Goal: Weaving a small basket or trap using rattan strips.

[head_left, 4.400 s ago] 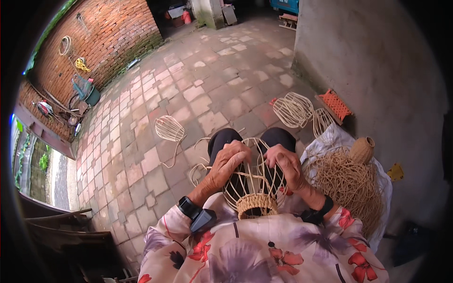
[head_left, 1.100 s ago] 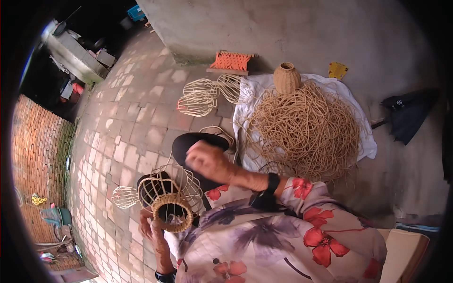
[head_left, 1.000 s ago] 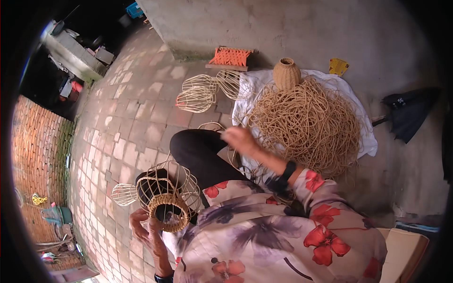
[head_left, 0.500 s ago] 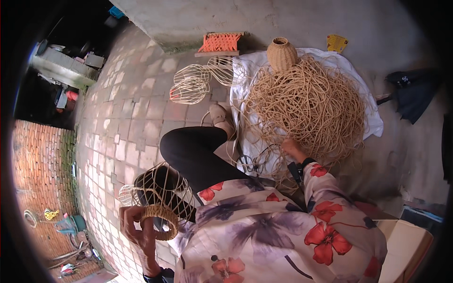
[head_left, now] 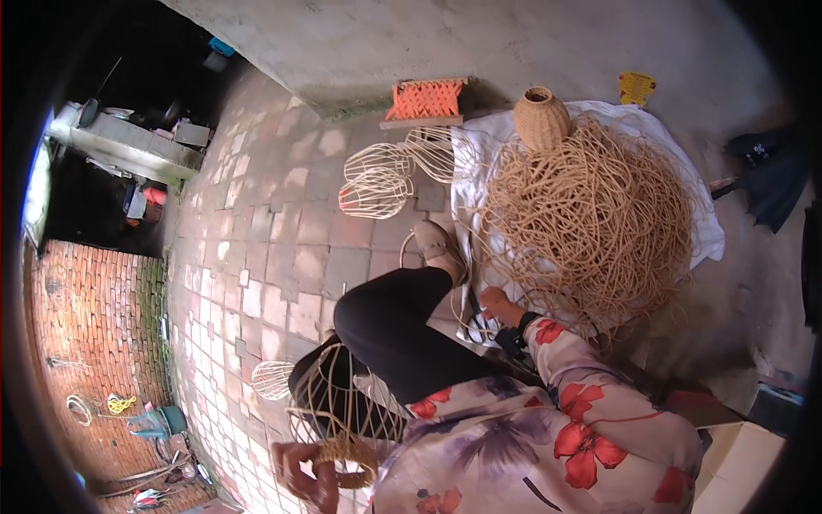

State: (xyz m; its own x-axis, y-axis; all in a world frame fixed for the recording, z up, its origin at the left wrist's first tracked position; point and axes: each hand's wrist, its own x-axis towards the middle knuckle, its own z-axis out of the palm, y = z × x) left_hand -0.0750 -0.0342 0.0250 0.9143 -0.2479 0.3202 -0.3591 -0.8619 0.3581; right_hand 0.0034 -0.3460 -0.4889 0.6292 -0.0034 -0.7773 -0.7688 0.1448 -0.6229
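Note:
At the lower left, my left hand [head_left: 306, 473] grips the woven ring [head_left: 353, 474] at one end of an openwork basket frame [head_left: 347, 398]. The frame's pale ribs spread out from the ring and rest against my black-clad leg. My right hand [head_left: 497, 301] is low over the near left part of a white cloth [head_left: 704, 231], its fingers curled in beside a small dark object [head_left: 485, 329]. What is in those fingers is too small to make out. A large tangled pile of tan cord [head_left: 591, 218] covers most of the cloth.
A finished-looking woven vase [head_left: 543, 122] stands behind the cord. Several bare frames [head_left: 377, 190] lie on the paving, left of the cloth. An orange-strapped stool [head_left: 425, 100] is by the wall. A dark umbrella [head_left: 762, 176] lies right, an open cardboard box [head_left: 738, 467] lower right.
My right hand has moved left and away from the cord pile to the cloth's near left part. My left hand still holds the woven ring. The whole view has shifted.

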